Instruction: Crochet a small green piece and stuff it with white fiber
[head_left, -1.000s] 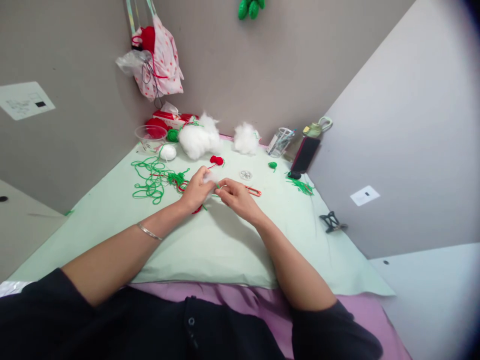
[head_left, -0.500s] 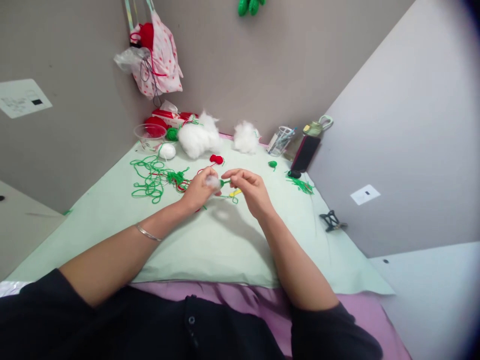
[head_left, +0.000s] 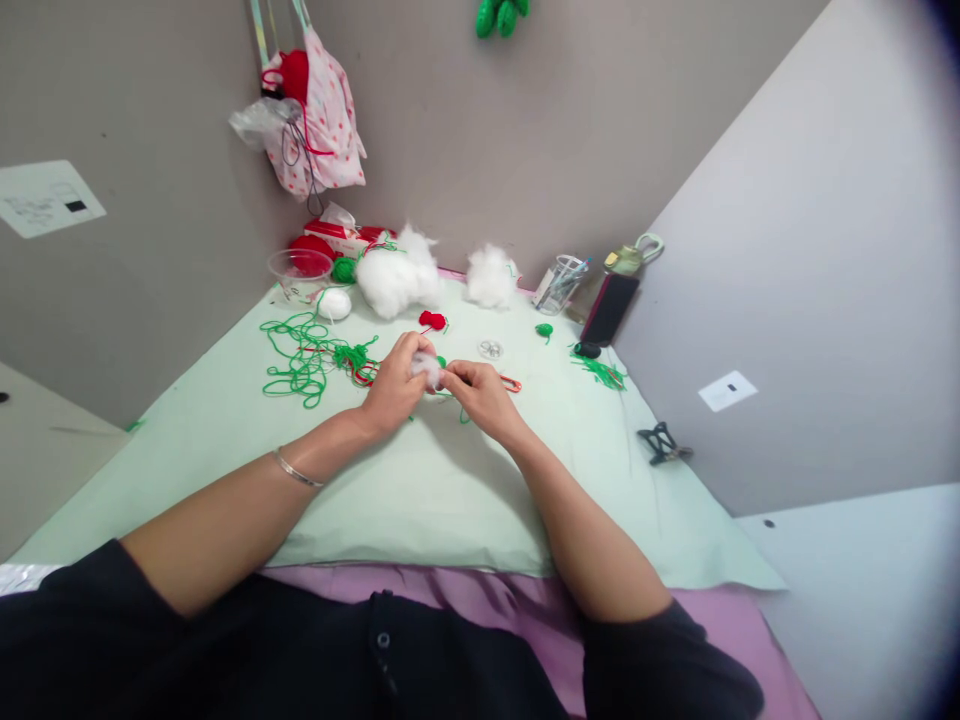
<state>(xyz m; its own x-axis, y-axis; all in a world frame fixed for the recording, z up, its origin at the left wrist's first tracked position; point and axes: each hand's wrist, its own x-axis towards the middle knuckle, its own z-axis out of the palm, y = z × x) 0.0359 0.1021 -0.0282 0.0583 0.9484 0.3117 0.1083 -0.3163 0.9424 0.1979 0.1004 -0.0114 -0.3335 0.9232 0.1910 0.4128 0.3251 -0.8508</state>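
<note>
My left hand (head_left: 394, 390) is closed around a tuft of white stuffing (head_left: 425, 366). A small green crocheted piece (head_left: 442, 362) shows at the far side of the tuft, mostly hidden by the fingers. My right hand (head_left: 484, 398) meets it from the right, thumb and forefinger pinched at the edge of the stuffing. Just beyond the right knuckles lie an orange-red tool (head_left: 511, 384), partly covered, and a round clear case (head_left: 490, 349). A small red knitted piece (head_left: 433, 320) rests behind the hands.
Tangled green yarn (head_left: 296, 355) spreads on the left, near a white ball (head_left: 334, 303) and a clear tub (head_left: 300, 270). Stuffing heaps (head_left: 397, 275) sit at the back. On the right are a pen cup (head_left: 560, 284), a phone (head_left: 611, 310) and a black claw clip (head_left: 663, 443).
My right hand has moved down and left from the green piece to the stuffing, its fingers now pinched there. The orange-red tool and clear case have come into sight behind it.
</note>
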